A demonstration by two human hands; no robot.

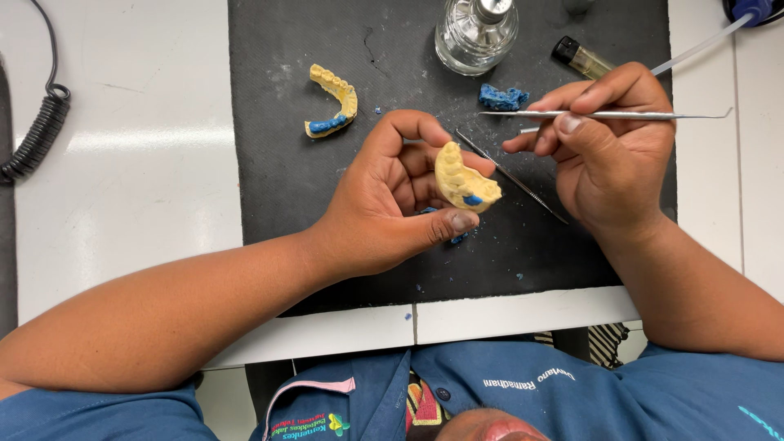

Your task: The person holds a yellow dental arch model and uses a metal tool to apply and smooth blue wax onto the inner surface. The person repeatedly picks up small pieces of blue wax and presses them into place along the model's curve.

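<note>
At the centre of the frame the left hand (392,192) has its grip closed on a yellow dental cast (464,178), pinched between thumb and fingers, with a small blue wax patch at its lower edge. Just to the right, the right hand (608,147) grips a thin metal carving tool (621,115) whose long axis runs level across the frame, its left tip pointing over the cast from the upper right; the two are near but apart. A second metal probe (513,176) lies slanted on the dark mat (286,180) between the hands. Further up sit another yellow cast with blue wax (333,101), a blue wax lump (501,97), a glass burner (476,34) and a lighter (580,57). The mat covers a white bench (139,163); a coiled black cable (37,131) hangs at upper left.
</note>
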